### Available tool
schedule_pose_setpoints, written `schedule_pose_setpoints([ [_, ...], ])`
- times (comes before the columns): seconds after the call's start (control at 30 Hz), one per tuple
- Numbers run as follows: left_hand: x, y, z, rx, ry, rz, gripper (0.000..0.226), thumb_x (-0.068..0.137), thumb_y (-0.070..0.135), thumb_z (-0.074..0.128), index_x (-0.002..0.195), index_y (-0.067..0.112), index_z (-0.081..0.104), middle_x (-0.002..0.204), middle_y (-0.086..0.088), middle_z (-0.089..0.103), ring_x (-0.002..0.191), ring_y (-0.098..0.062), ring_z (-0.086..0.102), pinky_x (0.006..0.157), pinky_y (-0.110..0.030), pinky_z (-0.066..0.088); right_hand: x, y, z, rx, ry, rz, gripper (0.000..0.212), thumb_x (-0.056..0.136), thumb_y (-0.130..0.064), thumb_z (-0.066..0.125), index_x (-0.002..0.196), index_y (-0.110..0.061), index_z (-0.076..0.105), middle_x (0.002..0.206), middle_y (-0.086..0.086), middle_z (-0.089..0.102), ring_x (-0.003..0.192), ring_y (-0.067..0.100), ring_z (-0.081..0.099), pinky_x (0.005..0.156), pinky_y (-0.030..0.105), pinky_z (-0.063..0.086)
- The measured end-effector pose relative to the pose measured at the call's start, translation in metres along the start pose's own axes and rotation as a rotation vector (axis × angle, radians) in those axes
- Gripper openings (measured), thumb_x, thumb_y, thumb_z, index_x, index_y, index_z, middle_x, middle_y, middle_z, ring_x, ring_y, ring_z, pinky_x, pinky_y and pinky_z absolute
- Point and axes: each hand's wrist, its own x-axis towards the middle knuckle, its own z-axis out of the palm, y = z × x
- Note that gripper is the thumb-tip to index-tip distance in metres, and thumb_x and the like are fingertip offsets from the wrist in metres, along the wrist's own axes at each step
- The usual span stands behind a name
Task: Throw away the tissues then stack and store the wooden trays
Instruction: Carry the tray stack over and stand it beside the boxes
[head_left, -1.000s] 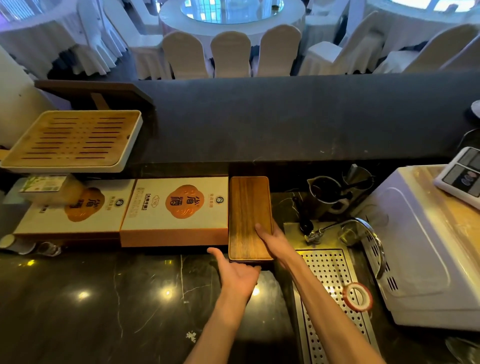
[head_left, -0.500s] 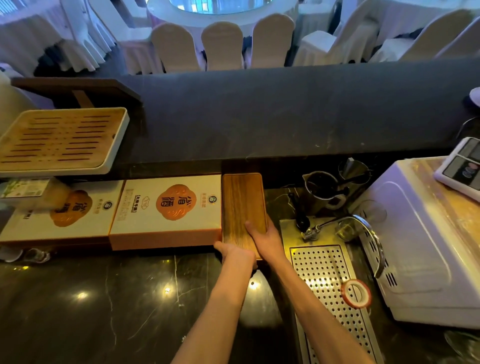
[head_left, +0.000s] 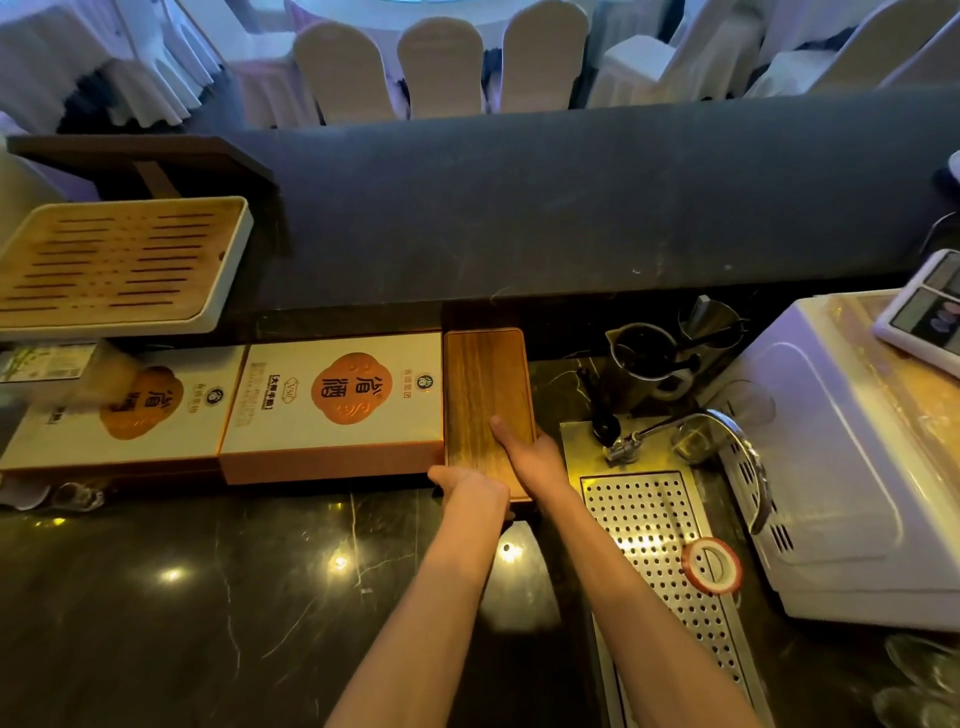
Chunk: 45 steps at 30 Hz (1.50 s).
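Observation:
A dark wooden tray (head_left: 480, 384), or a stack of them seen from above, lies lengthwise on the black counter, tight against the white and orange box on its left. My left hand (head_left: 475, 491) curls over the tray's near left corner. My right hand (head_left: 530, 454) lies on the tray's near right part, thumb on the top face and fingers around the right edge. No tissues are visible.
Two white and orange boxes (head_left: 337, 405) sit left of the tray. A slatted bamboo tray (head_left: 114, 262) rests higher at far left. A perforated steel drain (head_left: 660, 551) with a tap, a tape roll (head_left: 711, 565), dark cups (head_left: 649, 358) and a white appliance (head_left: 852, 447) lie to the right.
My left hand moved from open above the counter to gripping the tray's near left corner. The right hand stayed on the tray. The view shifted slightly.

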Motion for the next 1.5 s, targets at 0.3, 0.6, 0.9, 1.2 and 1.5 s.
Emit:
schedule_pose_setpoints([
  [0.3,0.009,0.004,-0.001,0.278,-0.09,-0.047,0.063,0.087,0.058,0.042,0.135,0.017,0.042,0.141,-0.018,0.043,0.132,-0.045,0.035,0.115,-0.062,0.015,0.002,0.004,-0.004,0.077,-0.021,0.042,0.082,0.067,-0.067,0.072,0.127,-0.014,0.054,0.111,0.007,0.07,0.097,0.025,0.069,0.092,0.047,0.055],
  [0.6,0.015,0.006,-0.014,0.462,-0.275,-0.005,0.062,0.092,0.057,0.032,0.14,0.019,0.041,0.141,-0.021,0.047,0.133,-0.046,0.037,0.115,-0.064,0.019,-0.005,-0.008,-0.006,0.04,-0.067,0.088,0.081,0.073,-0.063,0.07,0.132,-0.011,0.049,0.12,0.012,0.065,0.104,0.028,0.065,0.095,0.046,0.053],
  [0.9,0.021,0.059,-0.044,1.046,-0.681,0.252,0.041,0.096,0.04,0.043,0.124,0.013,0.056,0.122,-0.014,0.063,0.11,-0.027,0.057,0.099,-0.046,0.042,-0.035,-0.013,-0.024,-0.107,-0.122,0.079,0.097,0.079,-0.067,0.06,0.151,-0.011,0.026,0.147,0.013,0.045,0.13,0.031,0.049,0.107,0.043,0.04],
  [1.2,0.036,0.036,-0.042,1.279,-0.648,0.535,0.037,0.095,0.027,0.055,0.128,0.01,0.052,0.118,-0.011,0.063,0.111,-0.027,0.057,0.098,-0.044,0.048,-0.046,0.021,-0.014,-0.023,-0.046,0.003,0.054,0.084,-0.047,0.068,0.126,-0.014,0.059,0.116,0.004,0.067,0.097,0.014,0.063,0.065,0.018,0.044],
  [1.5,0.031,0.036,-0.037,1.341,-0.526,0.662,0.04,0.09,0.026,0.06,0.123,0.004,0.055,0.117,-0.015,0.063,0.109,-0.031,0.059,0.098,-0.046,0.05,-0.044,0.023,-0.01,-0.065,-0.017,-0.007,0.051,0.085,-0.046,0.067,0.123,-0.013,0.06,0.112,0.005,0.069,0.095,0.015,0.065,0.068,0.02,0.048],
])
